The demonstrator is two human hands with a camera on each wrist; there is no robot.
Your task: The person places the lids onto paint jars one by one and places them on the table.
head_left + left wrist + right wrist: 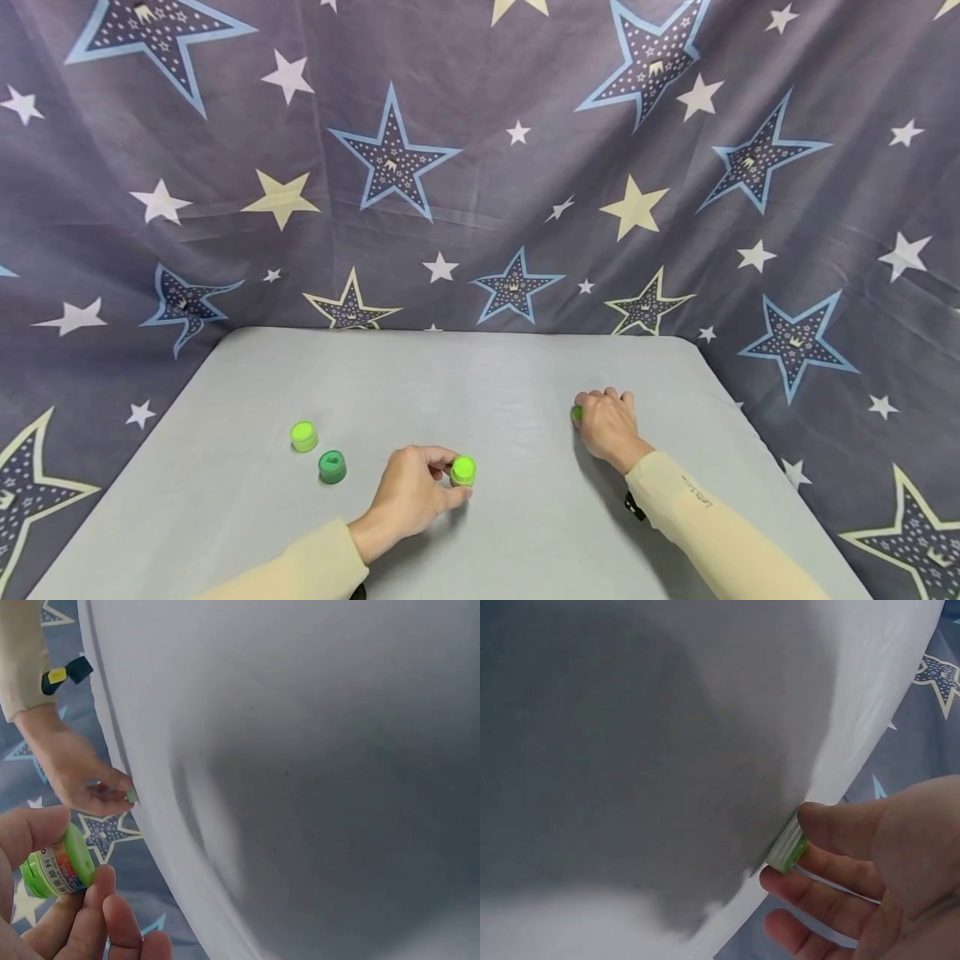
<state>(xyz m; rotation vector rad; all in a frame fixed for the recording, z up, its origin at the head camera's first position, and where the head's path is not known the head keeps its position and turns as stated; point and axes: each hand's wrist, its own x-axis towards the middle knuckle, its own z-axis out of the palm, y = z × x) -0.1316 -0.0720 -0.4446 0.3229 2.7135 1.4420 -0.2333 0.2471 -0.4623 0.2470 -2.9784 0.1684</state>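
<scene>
My left hand [416, 492] holds a small labelled tub [463, 471] between thumb and fingers, near the middle of the table. Its top and base are bright green, and the printed label shows on its side in the left wrist view. Farther right and back, my right hand [609, 425] pinches a small green cap-like piece [787, 844] with a pale ridged edge, right at the tabletop. The fingers hide most of that piece in the head view.
Left of my left hand stand a light green tub [303, 437] and a dark green tub [332, 467] with an uneven surface in its top. Under everything lies a pale grey table cover [465, 383]. Star-patterned cloth [465, 208] hangs behind and at both sides.
</scene>
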